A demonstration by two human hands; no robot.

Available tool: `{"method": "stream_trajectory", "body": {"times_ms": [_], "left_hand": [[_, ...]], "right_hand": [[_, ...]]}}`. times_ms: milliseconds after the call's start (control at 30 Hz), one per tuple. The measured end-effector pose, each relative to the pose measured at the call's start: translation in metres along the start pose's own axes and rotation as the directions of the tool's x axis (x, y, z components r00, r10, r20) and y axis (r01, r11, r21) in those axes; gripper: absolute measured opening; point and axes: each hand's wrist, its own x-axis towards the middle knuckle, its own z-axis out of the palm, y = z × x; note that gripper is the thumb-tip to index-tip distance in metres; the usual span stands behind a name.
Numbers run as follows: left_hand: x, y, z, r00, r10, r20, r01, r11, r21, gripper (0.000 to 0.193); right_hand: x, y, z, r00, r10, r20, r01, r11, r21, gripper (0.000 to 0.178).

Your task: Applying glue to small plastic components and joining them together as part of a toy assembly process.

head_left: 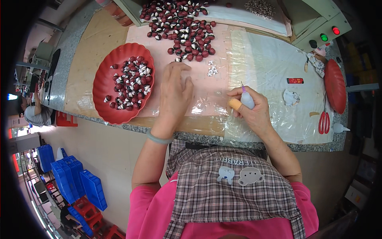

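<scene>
My left hand (pixel 175 89) reaches over the pink sheet, thumb and fingers apart. Its fingertips are at a small dark-red and white ball (pixel 178 59) at the near edge of a spread of similar balls (pixel 191 40); whether they touch it I cannot tell. My right hand (pixel 253 106) is closed around a small squeeze bottle (pixel 247 100) with a purple needle tip pointing up and away. A yellow-orange cover sits on one of its fingers. Between the hands lies a small heap of white pieces (pixel 212 69). Left of my left hand, a red scalloped tray (pixel 104 75) holds many balls with white pieces on them.
A green-grey machine housing (pixel 314 24) with lit buttons borders the table's far side. At the right are a red lighter-like item (pixel 295 81), a crumpled white scrap (pixel 291 97), red-handled scissors (pixel 324 121) and another red tray (pixel 335 85). Blue crates (pixel 67 179) stand on the floor left.
</scene>
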Motion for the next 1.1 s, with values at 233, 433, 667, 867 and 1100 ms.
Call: {"method": "stream_trajectory", "body": {"times_ms": [233, 433, 667, 867, 1100], "left_hand": [[0.014, -0.027, 0.018, 0.991, -0.04, -0.131, 0.078, 0.951, 0.3, 0.038], [0.006, -0.013, 0.007, 0.976, -0.214, -0.038, 0.213, 0.977, -0.034, 0.033], [-0.024, 0.022, -0.01, 0.776, -0.252, 0.578, 0.592, -0.024, -0.806, 0.034], [-0.035, 0.025, -0.004, 0.769, -0.24, 0.592, 0.583, -0.115, -0.804, 0.033], [-0.037, 0.031, -0.005, 0.745, -0.211, 0.633, 0.619, -0.138, -0.773, 0.029]], "right_hand": [[-0.002, 0.0, -0.001, 0.998, -0.05, 0.022, 0.051, 0.998, -0.024, 0.014], [-0.002, 0.003, -0.007, 0.999, -0.01, 0.031, 0.01, 1.0, -0.022, 0.021], [-0.001, 0.004, -0.017, 0.996, 0.035, 0.077, -0.058, 0.943, 0.329, 0.029], [-0.001, 0.004, -0.026, 0.989, -0.093, 0.116, 0.071, 0.981, 0.179, 0.027], [-0.009, -0.012, -0.02, 0.984, -0.125, -0.123, 0.154, 0.953, 0.262, 0.034]]}}
